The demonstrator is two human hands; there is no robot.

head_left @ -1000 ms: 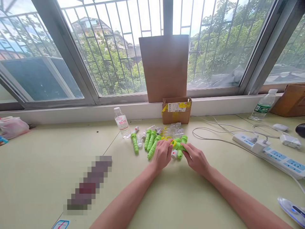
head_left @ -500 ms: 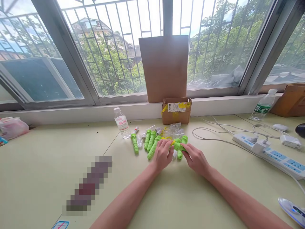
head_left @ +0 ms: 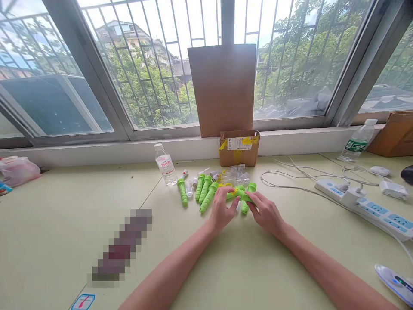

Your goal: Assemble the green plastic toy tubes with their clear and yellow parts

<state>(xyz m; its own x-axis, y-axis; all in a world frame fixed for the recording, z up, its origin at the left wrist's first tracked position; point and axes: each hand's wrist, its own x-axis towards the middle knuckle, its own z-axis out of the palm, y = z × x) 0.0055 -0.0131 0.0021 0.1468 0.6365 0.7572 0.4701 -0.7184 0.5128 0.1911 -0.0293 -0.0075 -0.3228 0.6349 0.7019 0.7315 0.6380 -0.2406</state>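
Observation:
My right hand (head_left: 266,212) is closed on a bright green ribbed plastic tube (head_left: 242,196), held tilted just above the table. At the tube's left end, my left hand (head_left: 222,210) has its thumb and forefinger around a small yellow plastic piece (head_left: 236,190), partly hidden by the fingers. Another green ribbed tube (head_left: 245,208) lies beneath the hands. To the left, several more green tubes (head_left: 208,198) lie side by side, with a clear plastic tube (head_left: 189,188) among them. Yellow rings (head_left: 225,185) and clear plastic parts (head_left: 237,175) are heaped behind the hands.
A water bottle (head_left: 166,165) stands behind the tubes at left. At the back are a small cardboard box (head_left: 239,157) and an upright cardboard sheet (head_left: 224,90). A power strip (head_left: 374,211) with cables, and another bottle (head_left: 359,141), are at right.
My left fingers have shifted slightly at the tube's end, with the thumb lifted a little. My right hand keeps its hold on the green tube. The view has tilted slightly.

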